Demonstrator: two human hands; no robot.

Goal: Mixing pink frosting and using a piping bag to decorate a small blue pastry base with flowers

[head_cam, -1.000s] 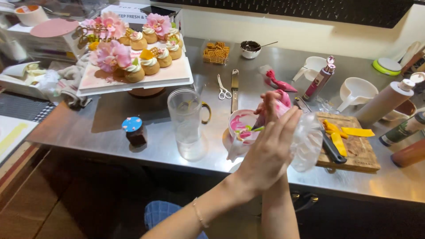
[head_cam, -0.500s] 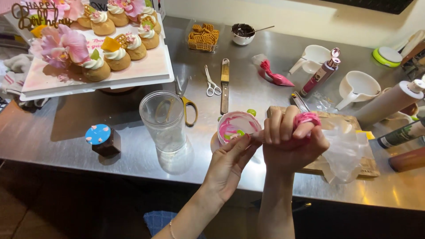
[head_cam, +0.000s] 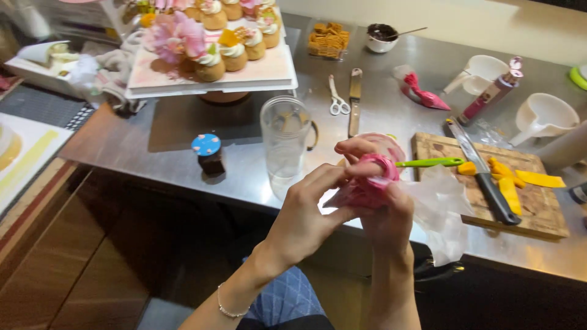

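Piping bag (head_cam: 373, 180), pink-filled, gripped by both the left hand (head_cam: 309, 214) and right hand (head_cam: 385, 211) over the counter edge (head_cam: 183, 183) beside the clear jug (head_cam: 285, 143).

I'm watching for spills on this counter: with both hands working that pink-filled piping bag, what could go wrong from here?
1. The piping bag is squeezed between the left hand and right hand at the counter edge; pink filling could ooze over the fingers or drop to the floor.
2. The tall clear glass stands just beside the left hand; a bump might tip it.
3. The knife lies on the cutting board near the bag's loose plastic, which could snag.
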